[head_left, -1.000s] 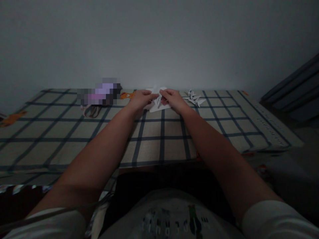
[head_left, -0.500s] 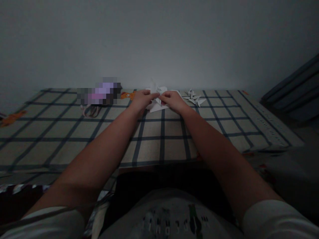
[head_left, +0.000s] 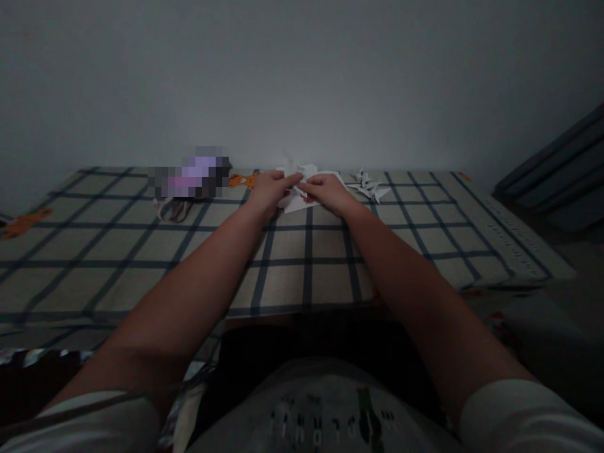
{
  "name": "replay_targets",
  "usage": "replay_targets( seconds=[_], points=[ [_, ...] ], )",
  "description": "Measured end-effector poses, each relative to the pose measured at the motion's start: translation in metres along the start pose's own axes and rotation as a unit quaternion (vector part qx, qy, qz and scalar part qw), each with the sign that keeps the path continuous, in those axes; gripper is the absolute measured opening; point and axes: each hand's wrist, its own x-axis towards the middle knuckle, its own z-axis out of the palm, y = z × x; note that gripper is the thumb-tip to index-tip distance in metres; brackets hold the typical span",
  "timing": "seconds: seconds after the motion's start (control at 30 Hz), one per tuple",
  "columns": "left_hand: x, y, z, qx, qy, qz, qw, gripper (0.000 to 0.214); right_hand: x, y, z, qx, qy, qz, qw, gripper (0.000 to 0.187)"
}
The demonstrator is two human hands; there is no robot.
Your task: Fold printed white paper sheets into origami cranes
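Note:
Both hands meet near the back of the table over white paper. My left hand (head_left: 272, 190) pinches the left side of a folded white paper piece (head_left: 300, 182), its thumb and fingers closed. My right hand (head_left: 326, 190) grips the same piece from the right, fingertips almost touching the left thumb. Much of the folded piece is hidden by the fingers. Beneath the hands lies a flat white sheet of paper (head_left: 293, 204). Several folded white paper cranes (head_left: 369, 186) rest on the cloth just right of my right hand.
A checked tablecloth (head_left: 283, 280) covers the table, which stands against a plain wall (head_left: 302, 82). To the left lies a blurred-out purple object (head_left: 195, 176) with a strap loop (head_left: 172, 211). Dark grey folded material (head_left: 557, 170) is at the far right.
Both hands stay in nearly the same place. The fingertips have shifted slightly on the folded paper; the left thumb sits a little higher. Nothing else has visibly moved.

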Motion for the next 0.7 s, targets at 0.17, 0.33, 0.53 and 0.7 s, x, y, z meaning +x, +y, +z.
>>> replay_targets(
  seconds=[0.17,0.33,0.53,0.7],
  points=[
    [0.0038,-0.0025,0.0,-0.024,0.018,0.023,0.999,0.031,-0.0005,-0.0013,0.0002,0.0,0.004,0.013,1.0,0.022],
    [-0.001,0.001,0.0021,-0.03,0.014,0.011,0.999,0.028,-0.0007,-0.0028,0.0001,-0.016,0.016,0.003,1.0,0.021],
    [0.0018,0.0017,0.0003,-0.033,-0.006,0.015,0.999,0.023,0.0,-0.0004,-0.0017,-0.007,0.019,0.0,1.0,0.021],
    [0.0025,0.004,0.0005,-0.061,0.007,0.001,0.998,0.026,-0.0025,-0.0072,0.0012,0.001,0.026,0.003,1.0,0.019]
  ],
)
